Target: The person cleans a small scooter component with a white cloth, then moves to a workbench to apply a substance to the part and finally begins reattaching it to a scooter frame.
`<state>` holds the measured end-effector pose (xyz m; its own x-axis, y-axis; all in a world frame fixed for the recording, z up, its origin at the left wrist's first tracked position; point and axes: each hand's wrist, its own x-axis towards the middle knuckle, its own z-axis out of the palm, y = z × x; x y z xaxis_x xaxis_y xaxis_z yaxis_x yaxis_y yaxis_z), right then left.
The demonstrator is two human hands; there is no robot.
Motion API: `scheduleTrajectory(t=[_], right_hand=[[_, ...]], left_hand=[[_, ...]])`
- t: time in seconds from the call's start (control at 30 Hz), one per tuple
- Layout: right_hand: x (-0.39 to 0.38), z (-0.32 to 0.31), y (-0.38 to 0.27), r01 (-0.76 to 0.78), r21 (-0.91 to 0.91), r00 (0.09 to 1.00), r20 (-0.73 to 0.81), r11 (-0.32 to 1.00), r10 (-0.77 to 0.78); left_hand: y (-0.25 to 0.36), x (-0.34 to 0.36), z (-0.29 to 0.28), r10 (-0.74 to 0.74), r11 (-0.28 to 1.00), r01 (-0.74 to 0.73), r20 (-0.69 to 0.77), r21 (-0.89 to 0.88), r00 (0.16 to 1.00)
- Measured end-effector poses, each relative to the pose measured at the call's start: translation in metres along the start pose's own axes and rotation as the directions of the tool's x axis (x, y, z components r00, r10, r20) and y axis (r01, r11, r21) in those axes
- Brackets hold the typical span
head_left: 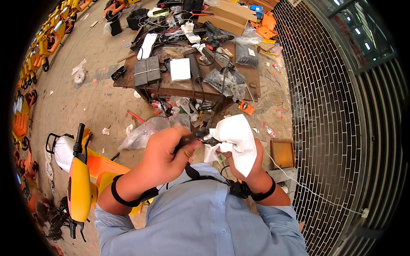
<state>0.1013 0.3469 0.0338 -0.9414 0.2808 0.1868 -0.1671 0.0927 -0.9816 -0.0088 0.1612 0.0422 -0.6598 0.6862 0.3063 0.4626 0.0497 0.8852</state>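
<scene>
Closest to the camera is the person's own chest in a light blue buttoned shirt (200, 217), with both forearms rising from it, each wearing a black wrist strap. The left hand (164, 160) is curled closed, thumb and fingers pinching a small dark plug-like part (194, 136) that juts out toward the other hand. The right hand (241, 164) is closed around a crumpled white cloth (232, 138), which is bunched up over the fingers and pressed against the tip of the dark part, so the two meet just in front of the chest, between the hands. To the person's left, low down, stands a yellow and orange scooter (81, 179) with a black handlebar grip. Just past the hands, a clear plastic bag (147, 130) lies on the dusty concrete floor (94, 102) among scraps and litter, and a small brown square tray (282, 153) sits to the right near the brick-patterned wall (324, 106). Farther off is a low, rusty worktable (179, 87) crowded with two dark grey boxes, a white box (180, 69), black cables and plastic bags of parts. Beyond it lie cardboard boxes (228, 17) and more orange parts, and a row of orange and yellow scooters (47, 42) lines the far left edge.
</scene>
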Motion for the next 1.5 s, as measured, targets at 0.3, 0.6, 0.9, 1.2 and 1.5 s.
scheduleTrajectory(t=[0.3, 0.6, 0.9, 1.2, 1.5], right_hand=[[0.013, -0.004, -0.013, -0.560, 0.428, 0.822, 0.178, 0.709, 0.541], [-0.014, 0.001, 0.029, 0.003, 0.096, 0.996, -0.094, 0.995, 0.006], [0.001, -0.013, 0.012, -0.571, 0.564, 0.791, 0.183, 0.597, 0.583], [-0.019, -0.019, 0.035, -0.034, -0.088, 0.997, -0.070, 0.996, 0.028], [-0.018, -0.007, 0.038, -0.137, 0.163, 0.976, -0.150, 0.977, 0.161]], left_hand=[[-0.019, 0.000, -0.002, 0.530, 0.696, -0.539, 0.167, 0.475, 0.831], [-0.004, 0.000, 0.009, -0.377, 0.857, 0.415, 0.177, -0.307, 0.909], [-0.029, 0.005, 0.014, 0.557, 0.663, -0.561, 0.174, 0.496, 0.812], [-0.028, 0.002, 0.033, -0.288, 0.926, 0.308, 0.118, -0.219, 0.950], [-0.032, 0.004, 0.037, 0.168, 0.976, -0.162, -0.029, 0.148, 0.985]])
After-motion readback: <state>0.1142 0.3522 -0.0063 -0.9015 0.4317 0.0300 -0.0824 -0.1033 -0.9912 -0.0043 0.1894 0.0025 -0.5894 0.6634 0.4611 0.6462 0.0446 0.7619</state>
